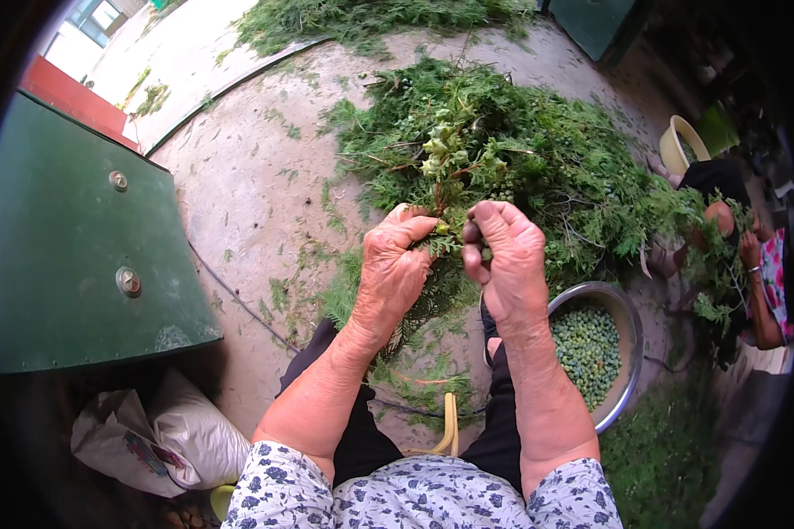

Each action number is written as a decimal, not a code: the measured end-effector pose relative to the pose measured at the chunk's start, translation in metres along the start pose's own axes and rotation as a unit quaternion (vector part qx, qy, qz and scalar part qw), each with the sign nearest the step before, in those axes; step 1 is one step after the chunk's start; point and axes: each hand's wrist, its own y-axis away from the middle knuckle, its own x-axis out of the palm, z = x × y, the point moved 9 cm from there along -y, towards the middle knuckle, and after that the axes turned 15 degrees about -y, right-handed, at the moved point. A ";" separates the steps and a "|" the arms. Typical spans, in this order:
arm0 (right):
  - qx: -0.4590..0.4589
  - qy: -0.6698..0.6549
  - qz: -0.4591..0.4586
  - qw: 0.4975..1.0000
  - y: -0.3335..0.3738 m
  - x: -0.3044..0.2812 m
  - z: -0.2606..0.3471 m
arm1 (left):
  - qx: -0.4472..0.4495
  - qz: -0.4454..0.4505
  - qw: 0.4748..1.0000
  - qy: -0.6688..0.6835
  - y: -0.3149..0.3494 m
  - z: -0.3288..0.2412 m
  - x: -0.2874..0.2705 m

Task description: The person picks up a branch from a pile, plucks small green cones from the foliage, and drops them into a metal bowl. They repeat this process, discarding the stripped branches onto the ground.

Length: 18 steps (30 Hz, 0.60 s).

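My left hand [395, 256] is closed around the stem of an evergreen sprig [441, 167], which stands up from the fingers and carries pale green seed cones. Close beside it on the right, my right hand [507, 256] is closed with its thumb against curled, darkened fingers. Whatever is in that pinch is hidden by the fingers. Beyond both hands lies a big heap of cut evergreen branches [582, 176]. Right of my right forearm, a metal basin [633, 353] holds many small green cones [584, 353].
At the left are a green metal panel [79, 256] and white sacks [194, 432]. A dark cable [243, 304] crosses the floor. On the right another person's arm [761, 295] is among branches, near a cream basin [666, 145]. More cut greenery [353, 22] lies at the far side.
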 end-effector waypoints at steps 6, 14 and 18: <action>-0.029 0.020 0.069 0.997 -0.001 0.016 0.012 | -0.008 -0.029 0.999 -0.028 0.001 0.007 -0.003; -0.274 0.424 0.144 0.851 0.017 0.049 0.026 | 0.009 -0.027 0.997 -0.075 0.004 0.006 -0.001; -0.169 0.272 0.099 0.942 0.005 0.026 0.021 | -0.002 -0.012 1.000 -0.015 0.002 0.000 0.000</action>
